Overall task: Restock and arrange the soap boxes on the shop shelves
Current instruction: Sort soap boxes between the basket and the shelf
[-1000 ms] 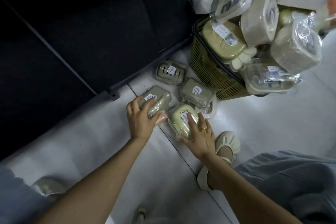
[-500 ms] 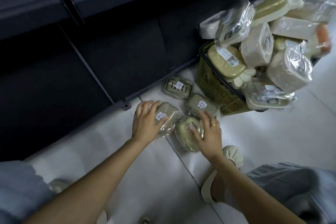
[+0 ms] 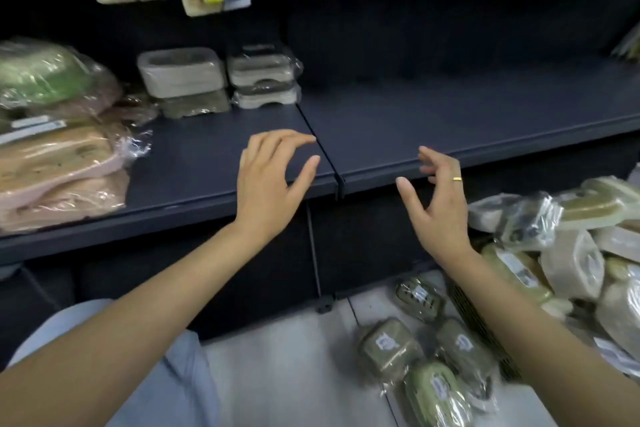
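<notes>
soap boxes [image 3: 391, 345]: four wrapped ones lay on the floor [image 3: 294, 374] below your right arm, close together, none on the shelf run you faced.
shelf [image 3: 433, 121]: bare dark stretch right of the seam; stock only at its left end, two stacked pairs of trays [image 3: 181, 71] by the back wall.
left hand [image 3: 268, 180]: spread, palm down, held nothing, over the shelf's front edge.
right hand [image 3: 438, 198]: fingers loosely curled, apart, held nothing, just in front of the edge.
basket [image 3: 478, 319]: heaped well above its rim, packs leaning out.
risk: a brush from your right arm could have tipped the heap; slick film would let packs slide.
risk: floor boxes sat close by you, easy to step on.
unclear: labels blurred; basket mostly buried and cut off at right; lower shelf in shadow; motion blur throughout.
</notes>
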